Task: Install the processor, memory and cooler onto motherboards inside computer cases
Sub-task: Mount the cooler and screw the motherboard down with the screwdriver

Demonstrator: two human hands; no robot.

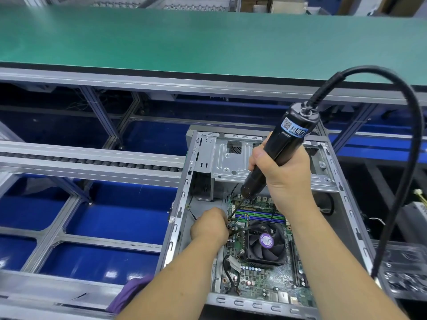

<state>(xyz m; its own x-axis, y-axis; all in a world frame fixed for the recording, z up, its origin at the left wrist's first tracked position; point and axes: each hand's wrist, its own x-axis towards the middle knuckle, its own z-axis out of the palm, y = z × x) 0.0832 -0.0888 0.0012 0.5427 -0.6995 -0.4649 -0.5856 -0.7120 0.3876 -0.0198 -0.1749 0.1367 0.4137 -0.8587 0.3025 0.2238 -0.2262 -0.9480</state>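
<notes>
An open grey computer case (182, 197) lies flat at the lower right with a green motherboard (258, 280) inside. A black cooler fan (265, 244) with a purple hub sits on the board, below the green and purple memory slots (261, 215). My right hand (279, 174) grips a black electric screwdriver (284, 144), tilted, its bit tip down at the board's left edge near the cooler's upper left corner. My left hand (209, 227) is curled beside the bit tip at that corner; what its fingers pinch is hidden.
A thick black cable (409, 139) loops from the screwdriver's top down the right side. A green conveyor belt (184, 40) runs across the back. Grey aluminium rails with rollers (92, 160) and blue floor lie to the left. A black tray (404, 273) sits at right.
</notes>
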